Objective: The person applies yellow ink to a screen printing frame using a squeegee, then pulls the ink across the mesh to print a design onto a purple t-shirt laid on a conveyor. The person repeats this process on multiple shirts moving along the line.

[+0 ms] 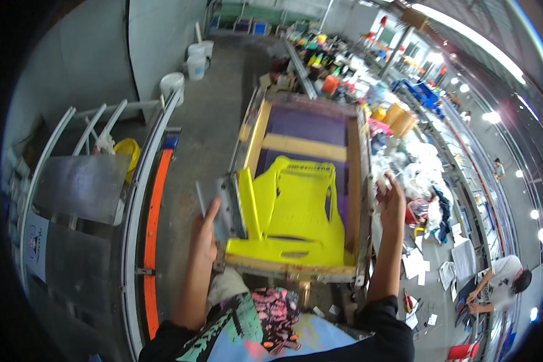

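Note:
A screen-printing frame [362,241] lies in front of me, with a purple mesh [308,123] and a tan band across it. Thick bright yellow ink [301,205] covers the mesh's near half. At the frame's near left, my left hand [204,235] grips a squeegee [232,205] with a metal holder and a clear plate. Yellow ink runs in a strip along the squeegee's right side. Beyond the frame's right edge, my right hand [393,202] is raised with fingers apart, holding nothing I can see; its fingertips are somewhat blurred.
On the left runs a metal rail with an orange bar [154,241] and grey flat boards [78,187]. White buckets [172,87] stand by the wall. Right of the frame, plastic bags [416,163] and ink containers crowd a table. Another person [504,283] works at the far right.

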Available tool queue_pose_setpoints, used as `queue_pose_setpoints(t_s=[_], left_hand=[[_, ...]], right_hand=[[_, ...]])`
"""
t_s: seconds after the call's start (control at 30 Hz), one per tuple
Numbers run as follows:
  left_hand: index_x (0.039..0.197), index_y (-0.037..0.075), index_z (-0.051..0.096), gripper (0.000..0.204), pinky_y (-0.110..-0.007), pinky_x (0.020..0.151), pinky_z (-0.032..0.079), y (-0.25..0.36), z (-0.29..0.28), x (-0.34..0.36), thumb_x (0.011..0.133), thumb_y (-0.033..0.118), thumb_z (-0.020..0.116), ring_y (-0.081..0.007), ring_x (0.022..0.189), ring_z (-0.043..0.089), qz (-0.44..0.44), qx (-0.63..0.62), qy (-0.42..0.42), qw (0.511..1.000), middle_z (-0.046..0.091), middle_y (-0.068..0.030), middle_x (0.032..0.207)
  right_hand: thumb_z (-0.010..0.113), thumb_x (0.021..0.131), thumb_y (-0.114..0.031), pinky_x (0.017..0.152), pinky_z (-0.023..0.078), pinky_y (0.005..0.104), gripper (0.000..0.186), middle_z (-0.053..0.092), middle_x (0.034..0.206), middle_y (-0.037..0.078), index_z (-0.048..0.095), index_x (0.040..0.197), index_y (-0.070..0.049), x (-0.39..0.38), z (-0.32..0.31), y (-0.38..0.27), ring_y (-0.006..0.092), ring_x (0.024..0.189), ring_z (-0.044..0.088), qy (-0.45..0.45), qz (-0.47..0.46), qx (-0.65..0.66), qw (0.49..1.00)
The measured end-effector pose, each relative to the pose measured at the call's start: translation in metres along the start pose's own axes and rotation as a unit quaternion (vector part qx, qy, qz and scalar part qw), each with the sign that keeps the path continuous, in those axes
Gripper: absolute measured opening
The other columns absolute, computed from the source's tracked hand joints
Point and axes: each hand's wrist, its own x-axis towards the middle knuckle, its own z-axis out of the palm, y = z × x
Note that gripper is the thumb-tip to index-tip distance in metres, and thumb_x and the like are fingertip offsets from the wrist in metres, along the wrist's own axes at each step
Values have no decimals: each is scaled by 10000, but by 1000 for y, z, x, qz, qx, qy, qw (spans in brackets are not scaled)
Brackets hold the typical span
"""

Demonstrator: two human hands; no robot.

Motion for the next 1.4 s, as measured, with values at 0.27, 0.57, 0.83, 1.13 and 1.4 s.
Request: queue_pose_setpoints(t_s=[0.27,0.57,0.83,1.13,1.4], left_hand=[[1296,-43,594,587,-340,946,517,50,20,74,935,384,773,-165,1111,637,-29,-25,-2,999,658,-88,1224],[1267,-20,624,517,-315,930,516,70,46,84,949,364,761,-143,1061,656,-50,-17,-55,997,682,-80,1188],[1167,-24,672,479,-299,857,538,66,45,90,928,375,784,-128,963,676,-62,21,-44,997,704,-70,1074],[1081,5,696,446,-271,799,522,81,40,90,899,395,812,-106,893,667,-30,62,-4,998,704,-52,1012],[979,27,702,401,-252,662,465,46,34,80,899,405,809,-52,730,571,-59,110,-40,991,647,14,830]], right_hand=[[606,1029,-245,588,411,235,300,665,897,45,617,1251,-44,45,41,-10,88,676,549,20,-33,28,999],[668,1000,-371,571,397,207,336,735,970,140,627,1194,-100,26,16,-30,81,682,618,83,-43,42,995],[634,1022,-338,551,409,213,282,720,937,133,612,1157,-91,15,41,-32,81,586,517,80,-73,44,993],[588,1053,-313,586,398,242,351,666,918,85,549,1298,-64,24,56,-35,91,645,485,56,-33,45,997],[680,987,-344,567,430,215,356,696,916,31,641,1206,-67,10,17,-12,67,649,534,168,-21,6,985]])
